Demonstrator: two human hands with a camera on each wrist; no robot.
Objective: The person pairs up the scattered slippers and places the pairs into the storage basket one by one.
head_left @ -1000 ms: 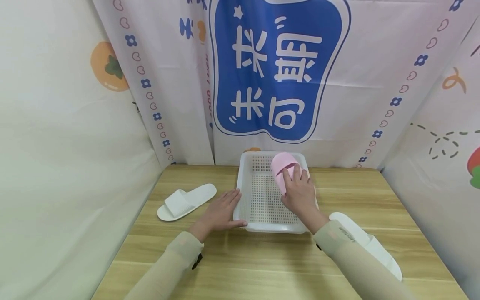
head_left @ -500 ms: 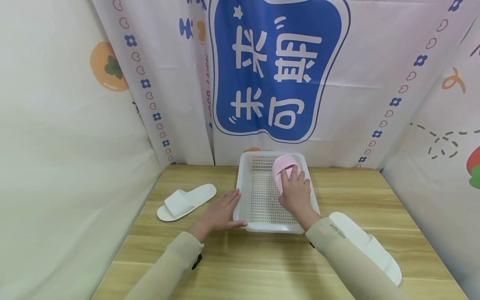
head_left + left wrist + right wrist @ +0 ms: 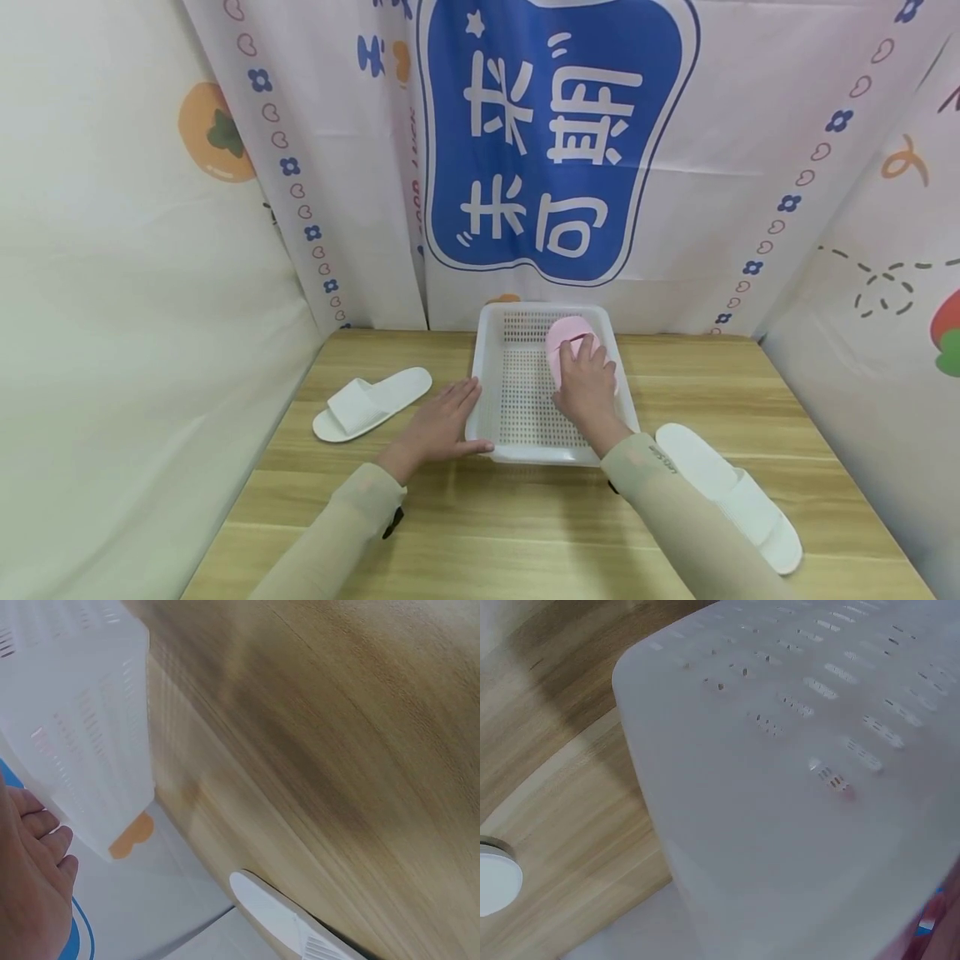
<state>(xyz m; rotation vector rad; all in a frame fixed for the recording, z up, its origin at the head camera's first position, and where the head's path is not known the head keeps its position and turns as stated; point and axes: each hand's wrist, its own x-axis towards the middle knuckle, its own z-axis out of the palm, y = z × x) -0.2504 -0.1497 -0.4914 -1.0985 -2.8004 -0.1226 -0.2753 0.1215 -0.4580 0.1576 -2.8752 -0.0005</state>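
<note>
A pink slipper (image 3: 564, 331) lies inside a white perforated plastic basket (image 3: 543, 457), along its right side. My right hand (image 3: 588, 390) holds the slipper from above, its fingers over the strap, hiding much of it. At the basket's left wall, my left hand (image 3: 446, 419) rests with extended fingers against the rim, thumb at the near left corner. The left wrist view shows the left hand (image 3: 34, 881) beside the basket (image 3: 82, 727). In the right wrist view the basket's wall (image 3: 727, 802) fills most of the picture, and only a dark sliver of the hand shows.
On the wooden table (image 3: 495, 542), one white slipper (image 3: 401, 390) lies left of the basket. Another white slipper (image 3: 693, 458) lies to the right, partly behind the right sleeve. A printed cloth backdrop (image 3: 367, 192) hangs just behind the basket; cloth walls flank both sides.
My right hand has lowered the pink slipper further into the basket, drawing it slightly towards me. The left hand stays at the basket's left rim.
</note>
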